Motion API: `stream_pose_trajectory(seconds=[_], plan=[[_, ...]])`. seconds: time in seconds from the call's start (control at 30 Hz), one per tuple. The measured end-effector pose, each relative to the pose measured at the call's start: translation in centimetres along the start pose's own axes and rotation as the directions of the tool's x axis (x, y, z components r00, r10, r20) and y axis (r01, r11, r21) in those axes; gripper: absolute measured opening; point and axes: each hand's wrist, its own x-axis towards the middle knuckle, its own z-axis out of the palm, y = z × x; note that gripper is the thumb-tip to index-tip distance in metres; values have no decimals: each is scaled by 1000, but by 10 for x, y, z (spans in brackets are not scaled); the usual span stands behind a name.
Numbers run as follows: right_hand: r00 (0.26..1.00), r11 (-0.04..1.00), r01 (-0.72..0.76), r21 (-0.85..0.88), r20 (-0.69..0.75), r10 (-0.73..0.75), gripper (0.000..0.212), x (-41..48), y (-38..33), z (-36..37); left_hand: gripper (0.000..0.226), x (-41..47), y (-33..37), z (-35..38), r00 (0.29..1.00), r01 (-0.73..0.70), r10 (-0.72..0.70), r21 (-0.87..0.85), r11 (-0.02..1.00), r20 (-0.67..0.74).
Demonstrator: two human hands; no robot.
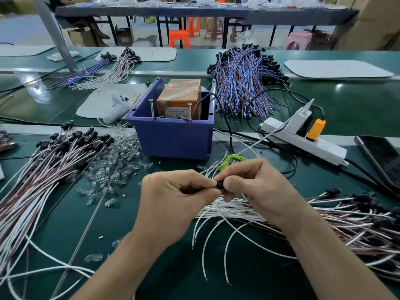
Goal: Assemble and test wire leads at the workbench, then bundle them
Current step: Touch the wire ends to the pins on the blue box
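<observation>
Both hands meet at the centre of the frame: left hand (179,198) and right hand (262,188) pinch one small black plastic socket (219,185) between curled fingertips, above the thin white wire leads (227,208). I would press straight, without twisting, so nothing bends.

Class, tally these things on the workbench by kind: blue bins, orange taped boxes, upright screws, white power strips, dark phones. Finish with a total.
Blue bin: 1
Orange taped box: 1
Upright screws: 2
White power strip: 1
Dark phone: 1
Total: 6
</observation>
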Motion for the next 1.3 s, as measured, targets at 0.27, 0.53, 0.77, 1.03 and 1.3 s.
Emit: stream_pose_trajectory(seconds=[0.27, 0.53, 0.77, 1.03, 1.3], plan=[[999, 996, -49, -70, -21, 48, 20, -2, -4, 2, 30, 0, -3, 3, 994, 103, -101, -85, 991, 29], [990, 983, -123, -139, 56, 132, 38, -4, -11, -1, 34, 14, -5, -6, 864, 382, -253, -240, 892, 436], [984, 978, -150, -146, 72, 162, 30, -6, -11, 5, 31, 15, -9, -9, 852, 377, -238, -229, 897, 467], [978, 990, -128, -52, 156, 135, 45, -3, -12, -4, 33, 15, -8, -4, 841, 433, -261, -299, 850, 475], [978, 990, -135, -49, 155, 141, 42, -2, -5, -3, 51, 14, -14, -5, 842, 447, -275, -315, 837, 464]])
